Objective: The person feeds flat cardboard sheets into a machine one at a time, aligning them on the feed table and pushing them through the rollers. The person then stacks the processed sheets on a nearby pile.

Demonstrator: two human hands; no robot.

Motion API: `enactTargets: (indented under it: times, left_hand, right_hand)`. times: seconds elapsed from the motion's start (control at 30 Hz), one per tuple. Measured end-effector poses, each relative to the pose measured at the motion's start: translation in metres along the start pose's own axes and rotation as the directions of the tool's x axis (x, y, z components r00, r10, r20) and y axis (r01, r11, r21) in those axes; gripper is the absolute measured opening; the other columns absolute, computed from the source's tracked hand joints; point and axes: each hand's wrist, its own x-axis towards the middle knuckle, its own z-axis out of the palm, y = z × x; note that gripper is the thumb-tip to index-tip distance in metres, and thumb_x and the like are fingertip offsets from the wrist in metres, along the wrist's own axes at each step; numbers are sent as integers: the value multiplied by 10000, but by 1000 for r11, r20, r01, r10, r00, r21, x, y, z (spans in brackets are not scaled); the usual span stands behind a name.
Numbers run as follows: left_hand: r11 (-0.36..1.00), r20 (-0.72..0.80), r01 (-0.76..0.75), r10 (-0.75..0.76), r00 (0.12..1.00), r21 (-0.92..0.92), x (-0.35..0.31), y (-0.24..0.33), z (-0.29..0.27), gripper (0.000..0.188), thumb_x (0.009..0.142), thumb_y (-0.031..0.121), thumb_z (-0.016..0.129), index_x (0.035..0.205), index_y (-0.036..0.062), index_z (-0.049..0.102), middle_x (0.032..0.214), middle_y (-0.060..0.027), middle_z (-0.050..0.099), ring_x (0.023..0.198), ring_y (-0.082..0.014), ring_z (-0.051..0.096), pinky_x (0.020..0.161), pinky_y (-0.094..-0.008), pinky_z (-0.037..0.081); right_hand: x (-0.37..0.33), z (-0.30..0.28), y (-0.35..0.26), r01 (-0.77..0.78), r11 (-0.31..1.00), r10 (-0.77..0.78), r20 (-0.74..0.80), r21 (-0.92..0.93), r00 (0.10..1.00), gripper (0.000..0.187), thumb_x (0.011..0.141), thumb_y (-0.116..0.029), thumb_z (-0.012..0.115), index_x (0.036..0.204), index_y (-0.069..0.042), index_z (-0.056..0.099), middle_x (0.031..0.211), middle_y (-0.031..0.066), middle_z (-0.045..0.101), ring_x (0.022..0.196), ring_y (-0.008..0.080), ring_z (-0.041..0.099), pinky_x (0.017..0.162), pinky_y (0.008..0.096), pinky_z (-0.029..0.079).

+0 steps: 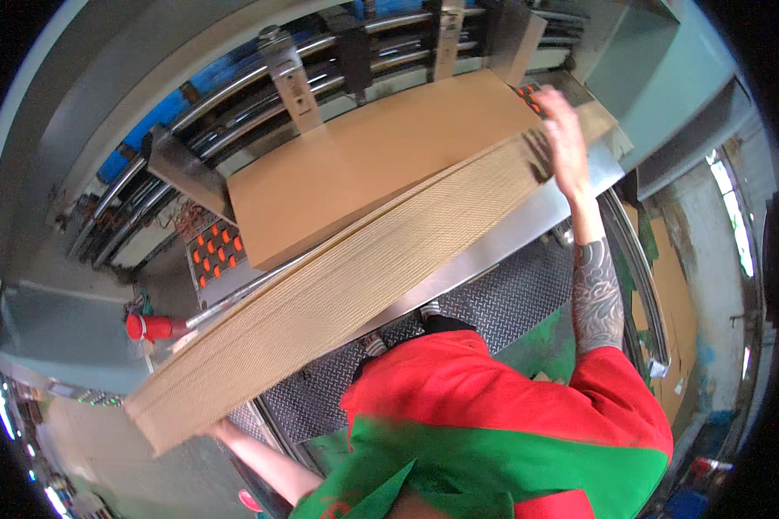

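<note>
Workshop interior, seen from above through a round fisheye lens: a large grey-green metal machine (61, 316) fills the upper part, with shiny horizontal steel rods (234, 85) across its mouth. Black diamond-patterned metal flooring (519, 294) lies underfoot, and flat brown cardboard pieces (677, 303) lean at the far right.

Inside the machine's mouth rests a smooth-topped brown cardboard stack (363, 169), lying flat near upright metal guides, with small orange rollers (217, 253) showing beside its left end. In front of it, slanting from lower left to upper right, is a long, thick bundle of corrugated cardboard sheets (337, 294), tipped so that its ridged edges face up. It covers part of a silver metal ledge (485, 251).

The person's left hand (221, 428) is at the bundle's lower left underside; its fingers are mostly hidden, so I cannot tell how firmly they grip. The right hand (564, 143) is at the upper right end, blurred, its fingers looking straightened rather than curled around the cardboard; whether it presses there is unclear.

Judging by this view, the loading looks partway along: one stack already sits in the machine, while the slanted bundle is not yet laid flat or squared with it.
</note>
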Motion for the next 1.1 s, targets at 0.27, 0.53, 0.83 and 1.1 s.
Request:
enactTargets:
  times: [0.27, 0.53, 0.83, 1.1]
  left_hand:
    - [988, 429, 99, -40, 902, -116, 83, -217, -20, 655, 1074, 483, 547, 1565, 65, 430, 1545, -137, 527, 1397, -307, 533, 1161, -496, 448]
    - [922, 484, 378, -371, 793, 88, 92, -226, 4, 596, 1097, 475, 492, 1527, 63, 475, 1451, -83, 580, 1327, -230, 557, 1110, -417, 455]
    - [897, 717, 442, -292, 633, -25, 71, -113, 70, 861, 1093, 687, 172, 1699, 76, 207, 1774, -56, 206, 1637, -212, 161, 1328, -400, 105]
    - [934, 725, 327, -323, 608, 142, 65, -102, 79, 835, 1100, 661, 196, 1706, 88, 169, 1779, -47, 183, 1642, -208, 138, 1334, -418, 104]
  right_hand:
    - [-8, 84, -36, -87, 960, 244, 641, -266, 728, 591, 1126, -536, 338, 1415, -132, 659, 1505, 114, 597, 1482, 290, 460, 1289, 543, 207]
    - [10, 140, -24, -13, 940, 250, 664, -341, 705, 605, 1135, -519, 258, 1572, -197, 526, 1716, 44, 360, 1606, 239, 267, 1313, 518, 135]
    - [14, 147, -12, 11, 958, 196, 683, -286, 704, 658, 1129, -568, 184, 1667, -237, 367, 1746, 9, 308, 1635, 223, 191, 1318, 520, 42]
    - [23, 151, 0, 106, 940, 169, 713, -323, 680, 672, 1137, -549, 219, 1616, -138, 451, 1736, 44, 325, 1624, 238, 228, 1315, 535, 34]
